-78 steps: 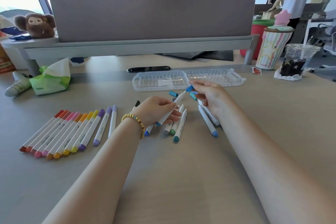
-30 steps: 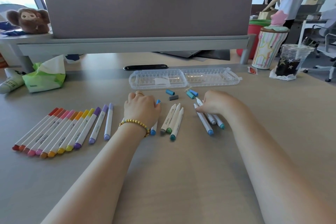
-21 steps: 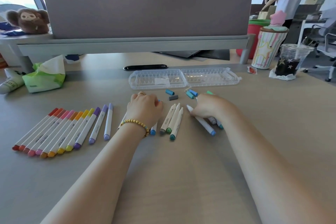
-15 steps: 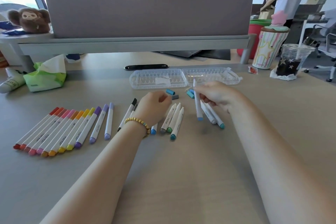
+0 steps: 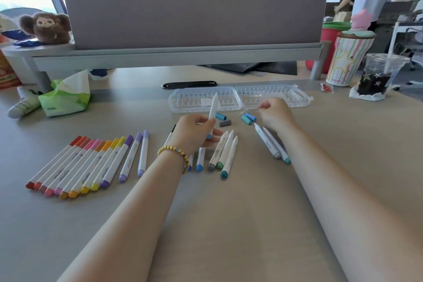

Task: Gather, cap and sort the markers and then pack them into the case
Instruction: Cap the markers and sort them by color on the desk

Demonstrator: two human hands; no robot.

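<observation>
From the head camera I see my left hand (image 5: 194, 133) pinching a white marker (image 5: 212, 112), standing up. My right hand (image 5: 275, 114) is curled, holding nothing, near the loose caps (image 5: 248, 118). The open case (image 5: 238, 101) lies just behind.

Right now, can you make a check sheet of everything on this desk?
Surface: tan desk, a grey shelf behind it.
Job's things: sorted row of capped markers at left; uncapped markers in the middle; loose caps; clear case lying open.
Clutter: tissue pack, tube, plush toy, striped cup, iced drink.
Hands: left hand holds an uncapped marker upright; right hand is curled near the caps, and whether it holds anything cannot be told.
Cables: nothing seen.
Surroundings: windows, people standing at back right.
</observation>
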